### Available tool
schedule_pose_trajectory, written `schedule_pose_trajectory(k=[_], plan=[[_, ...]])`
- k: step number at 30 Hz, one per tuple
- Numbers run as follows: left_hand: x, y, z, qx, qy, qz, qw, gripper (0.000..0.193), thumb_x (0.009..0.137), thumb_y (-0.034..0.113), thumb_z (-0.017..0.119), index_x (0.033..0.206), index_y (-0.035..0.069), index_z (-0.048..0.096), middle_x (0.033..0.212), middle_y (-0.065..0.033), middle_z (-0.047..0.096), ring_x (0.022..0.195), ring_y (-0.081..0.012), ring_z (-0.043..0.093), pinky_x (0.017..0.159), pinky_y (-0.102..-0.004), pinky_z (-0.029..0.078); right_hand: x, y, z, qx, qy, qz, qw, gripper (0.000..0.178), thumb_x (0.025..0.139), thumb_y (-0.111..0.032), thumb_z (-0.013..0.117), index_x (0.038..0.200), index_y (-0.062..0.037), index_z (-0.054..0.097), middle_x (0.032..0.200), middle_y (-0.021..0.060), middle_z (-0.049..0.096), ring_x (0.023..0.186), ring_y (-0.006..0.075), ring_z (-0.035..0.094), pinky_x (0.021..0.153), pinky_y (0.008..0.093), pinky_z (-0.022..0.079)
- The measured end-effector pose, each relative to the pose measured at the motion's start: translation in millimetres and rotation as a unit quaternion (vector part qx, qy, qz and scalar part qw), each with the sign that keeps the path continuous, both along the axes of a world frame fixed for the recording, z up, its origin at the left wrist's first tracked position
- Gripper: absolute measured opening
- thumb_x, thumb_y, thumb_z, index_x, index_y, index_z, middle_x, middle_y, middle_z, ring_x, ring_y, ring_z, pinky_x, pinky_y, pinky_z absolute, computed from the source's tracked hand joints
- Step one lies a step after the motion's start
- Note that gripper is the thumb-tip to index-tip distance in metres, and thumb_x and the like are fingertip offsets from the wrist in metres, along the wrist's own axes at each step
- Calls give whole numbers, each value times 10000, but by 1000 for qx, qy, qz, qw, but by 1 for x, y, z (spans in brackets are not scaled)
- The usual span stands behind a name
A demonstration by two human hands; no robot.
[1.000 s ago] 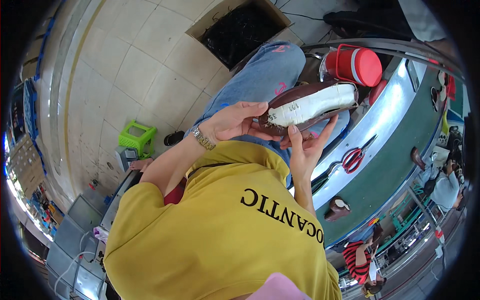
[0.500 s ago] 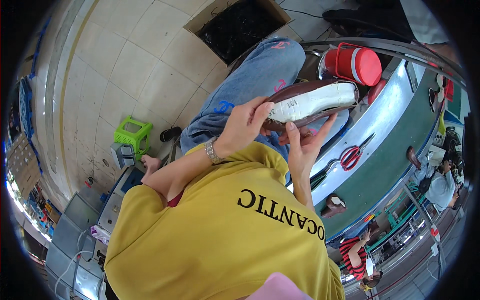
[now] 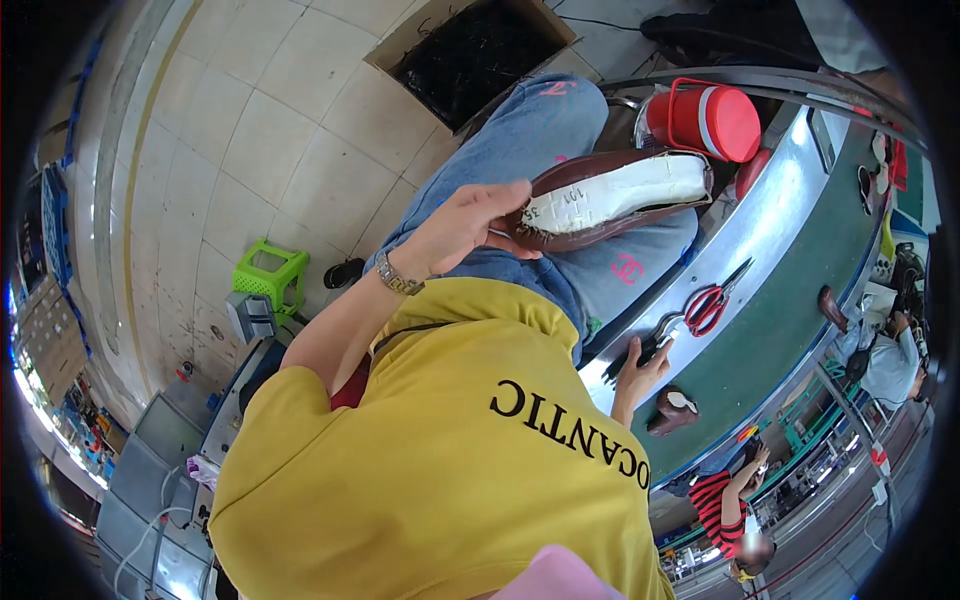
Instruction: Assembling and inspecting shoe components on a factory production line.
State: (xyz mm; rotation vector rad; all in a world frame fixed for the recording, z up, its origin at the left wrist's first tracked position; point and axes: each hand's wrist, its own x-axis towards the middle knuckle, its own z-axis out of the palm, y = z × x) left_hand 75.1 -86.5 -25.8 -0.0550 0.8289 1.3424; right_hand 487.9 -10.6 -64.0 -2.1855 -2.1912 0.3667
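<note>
A dark brown shoe (image 3: 620,200), without an outsole, lies bottom up over my lap with its white insole facing me. My left hand (image 3: 465,225) is closed on one end of it, thumb on top and fingers beneath. My right hand (image 3: 640,378) is down at the edge of the bench, its fingers around the dark handles of a pair of pliers (image 3: 662,330) with a shiny head. Just beyond the pliers lie red-handled scissors (image 3: 707,308). A second brown shoe (image 3: 672,410) with a white insole rests near my right hand.
A metal ledge (image 3: 765,210) runs beside a green conveyor belt (image 3: 770,340) on my right. On the ledge's far side stands a red bucket-like jug (image 3: 725,122). A carton with black scraps (image 3: 480,60) sits ahead. The green stool (image 3: 272,275) is left; co-workers sit across the belt.
My right hand has let go of the shoe and moved down and right to the pliers. The left hand keeps the shoe, which has shifted slightly left and up.
</note>
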Motion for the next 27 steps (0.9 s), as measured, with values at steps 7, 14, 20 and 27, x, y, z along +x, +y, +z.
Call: schedule_pose_trajectory(k=[7, 14, 20, 27], plan=[[19, 2, 7, -12, 207, 17, 978, 412, 1005, 316, 497, 1156, -52, 602, 987, -130, 676, 748, -178, 669, 687, -298, 571, 8, 21, 15, -131, 288, -138, 939, 527, 949, -170, 512, 1437, -28, 374, 1017, 107, 601, 861, 226, 597, 765, 319, 473], [25, -6, 0, 88, 95, 7, 992, 447, 859, 97, 699, 1259, -19, 537, 1138, -68, 629, 969, -115, 608, 868, -272, 514, -147, 40, 154, -339, 457, 16, 822, 558, 1032, -191, 330, 1536, -142, 95, 850, 143, 602, 663, 198, 602, 621, 328, 538], [16, -14, -2, 91, 100, -29, 990, 485, 800, 31, 741, 1245, 0, 550, 1161, -60, 627, 1038, -111, 588, 927, -272, 479, -265, 46, 186, -128, 223, 559, 789, 636, 893, -105, 586, 1479, -125, 339, 815, 124, 643, 674, 234, 651, 612, 349, 551], [17, -18, 0, 67, 117, -1, 991, 524, 800, -16, 727, 1277, -5, 511, 1155, -44, 620, 1027, -85, 571, 921, -255, 464, -276, 38, 194, -186, -33, 632, 751, 707, 853, -86, 553, 1467, -364, 340, 795, 184, 570, 549, 299, 605, 485, 403, 517]])
